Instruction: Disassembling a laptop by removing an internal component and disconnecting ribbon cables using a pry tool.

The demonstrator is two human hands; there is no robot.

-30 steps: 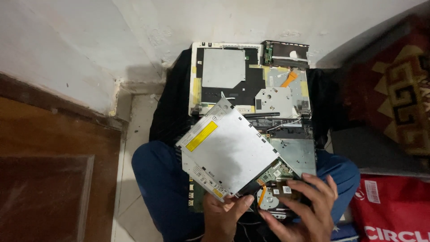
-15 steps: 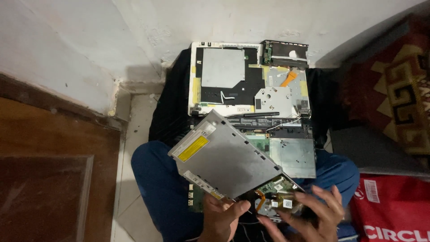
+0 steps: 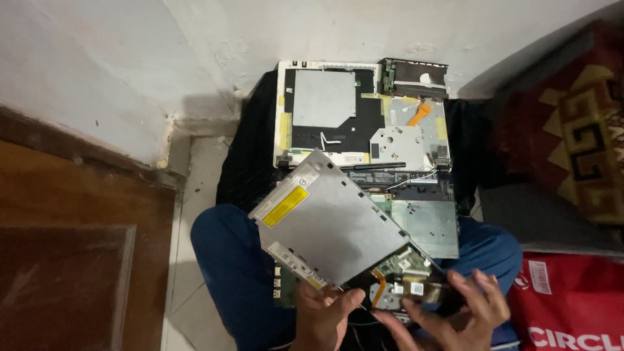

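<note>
Optical drive [image 3: 331,218] — near edge pinched by left hand [image 3: 322,315].

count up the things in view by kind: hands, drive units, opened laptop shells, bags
hands: 2, left hand and right hand
grey optical drive with a yellow label: 1
opened laptop shell against the wall: 1
red bag at the lower right: 1
total: 5
</note>
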